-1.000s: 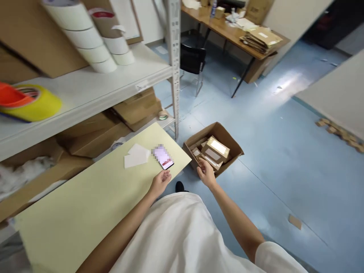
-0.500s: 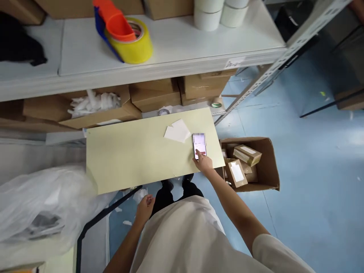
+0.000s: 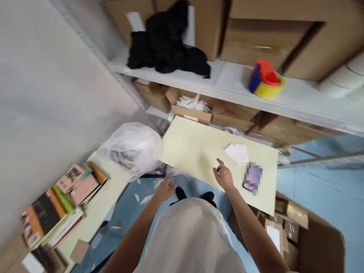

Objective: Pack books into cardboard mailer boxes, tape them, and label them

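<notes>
1. Over a pale yellow, rectangular counter (image 3: 187,144), close to its near edge, a bare right hand (image 3: 224,177) hangs with fingers spread and slightly bent, holding nothing.
2. A bare left hand (image 3: 165,190) is off the counter's near edge, by its left end, fingers loosely bent, nothing seen in it.
3. A thin, rectangular, dark-edged phone (image 3: 253,177) lies toward the counter's right end; flat white paper slips (image 3: 238,152) lie near it, nearer the counter's far edge.
4. A careless sideways sweep of the right forearm (image 3: 248,220) could knock the phone off the counter, perhaps into the brown cardboard carton (image 3: 327,235) beside its right end. A brush or draught could scatter the light slips.
5. The phone's face looks purple, masked by blurred squares and unreadable; the slips overlap and look blank.
</notes>
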A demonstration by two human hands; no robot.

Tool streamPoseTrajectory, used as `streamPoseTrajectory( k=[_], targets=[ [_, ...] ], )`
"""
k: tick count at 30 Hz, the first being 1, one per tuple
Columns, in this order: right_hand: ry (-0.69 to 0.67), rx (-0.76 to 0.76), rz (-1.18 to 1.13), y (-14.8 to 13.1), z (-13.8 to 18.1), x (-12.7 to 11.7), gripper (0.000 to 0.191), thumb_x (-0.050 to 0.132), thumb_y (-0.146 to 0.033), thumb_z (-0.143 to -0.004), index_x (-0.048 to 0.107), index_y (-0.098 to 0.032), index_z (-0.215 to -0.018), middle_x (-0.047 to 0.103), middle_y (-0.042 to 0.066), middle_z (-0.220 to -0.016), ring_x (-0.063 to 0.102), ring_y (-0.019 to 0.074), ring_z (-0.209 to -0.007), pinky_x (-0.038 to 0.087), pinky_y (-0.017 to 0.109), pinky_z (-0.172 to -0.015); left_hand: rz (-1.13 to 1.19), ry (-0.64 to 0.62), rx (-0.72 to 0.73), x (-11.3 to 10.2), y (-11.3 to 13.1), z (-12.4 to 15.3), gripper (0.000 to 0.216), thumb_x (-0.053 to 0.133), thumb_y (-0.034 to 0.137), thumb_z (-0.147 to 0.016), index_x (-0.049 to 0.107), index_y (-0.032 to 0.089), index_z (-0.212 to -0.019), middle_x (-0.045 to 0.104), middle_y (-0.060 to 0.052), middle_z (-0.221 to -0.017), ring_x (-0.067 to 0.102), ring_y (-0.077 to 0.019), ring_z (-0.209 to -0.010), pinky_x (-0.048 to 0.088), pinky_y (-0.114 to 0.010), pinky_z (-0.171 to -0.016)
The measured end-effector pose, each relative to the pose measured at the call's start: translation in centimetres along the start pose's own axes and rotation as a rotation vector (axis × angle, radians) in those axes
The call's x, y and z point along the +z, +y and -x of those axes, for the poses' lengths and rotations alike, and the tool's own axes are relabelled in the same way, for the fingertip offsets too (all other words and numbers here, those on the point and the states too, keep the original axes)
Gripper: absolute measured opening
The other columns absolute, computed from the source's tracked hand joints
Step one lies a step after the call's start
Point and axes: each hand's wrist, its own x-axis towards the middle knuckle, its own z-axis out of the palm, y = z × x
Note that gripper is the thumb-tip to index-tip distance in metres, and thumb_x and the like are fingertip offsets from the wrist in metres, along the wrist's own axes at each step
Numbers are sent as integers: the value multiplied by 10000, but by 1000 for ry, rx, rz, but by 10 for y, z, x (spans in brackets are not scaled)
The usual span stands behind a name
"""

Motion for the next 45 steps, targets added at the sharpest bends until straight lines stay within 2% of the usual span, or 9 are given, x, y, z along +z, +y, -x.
streamPoseTrajectory(
  k=[6,9,12,18,24,29,33,39,45],
  targets=[
    [-186,-315,-107,-130,-16,59,529,426,-324,-847,377,-174,-1352,650,24,-829,598,161,-638,477,311,-705,65,195,16,-64,-32,32,460,589,384,-721,614,198,-1141,654,-126,-1144,637,-308,-985,481,-422,-860],
    [-332,-464,-85,-179,-15,89,515,427,-316,-846,397,-190,-1345,653,27,-872,597,154,-641,484,314,-728,171,310,-17,-82,-56,61,442,588,383,-731,613,219,-1141,671,-111,-1113,655,-299,-931,493,-415,-835],
    [-456,-627,-33,-214,-18,112,482,422,-310,-852,435,-206,-1323,655,35,-892,596,158,-651,487,320,-741,235,436,-133,-93,-79,89,431,565,416,-745,619,216,-1123,677,-130,-1087,658,-311,-910,490,-441,-825],
    [-683,-938,75,-265,-35,148,365,418,-264,-867,560,-190,-1194,671,59,-927,622,185,-767,483,323,-778,269,581,-421,-91,-113,134,427,563,396,-733,615,210,-1114,657,-151,-1122,634,-329,-981,469,-457,-849],
    [-918,-1184,278,-307,-34,188,337,450,-216,-866,584,-204,-1175,670,78,-1036,624,206,-950,456,308,-830,387,726,-621,-68,-119,161,473,577,411,-723,604,208,-1149,644,-150,-1146,601,-331,-1053,453,-443,-892],
    [-1074,-1353,414,-331,-22,215,342,461,-216,-866,583,-216,-1186,671,74,-1016,632,211,-947,453,301,-816,434,809,-670,-62,-124,173,454,565,411,-736,611,200,-1135,665,-145,-1077,633,-317,-974,464,-439,-872],
    [-1085,-1446,471,-363,-6,239,364,479,-205,-855,567,-203,-1209,650,95,-1078,612,218,-998,450,305,-853,481,901,-689,-79,-143,180,420,589,405,-716,622,235,-1098,665,-110,-1088,614,-302,-1015,447,-418,-918],
    [-989,-1504,462,-424,39,297,584,530,-244,-833,380,-135,-1386,511,158,-1321,474,256,-1221,376,373,-1014,301,965,-694,-125,-207,197,443,536,395,-790,573,168,-1169,564,-158,-1247,495,-306,-1202,377,-433,-1018],
    [-979,-1542,516,-481,90,380,737,590,-242,-783,276,-140,-1441,175,173,-1536,155,287,-1420,263,454,-1101,189,1121,-729,-185,-313,220,542,576,397,-792,484,153,-1267,346,-194,-1449,328,-356,-1337,332,-516,-1046]
  ],
)
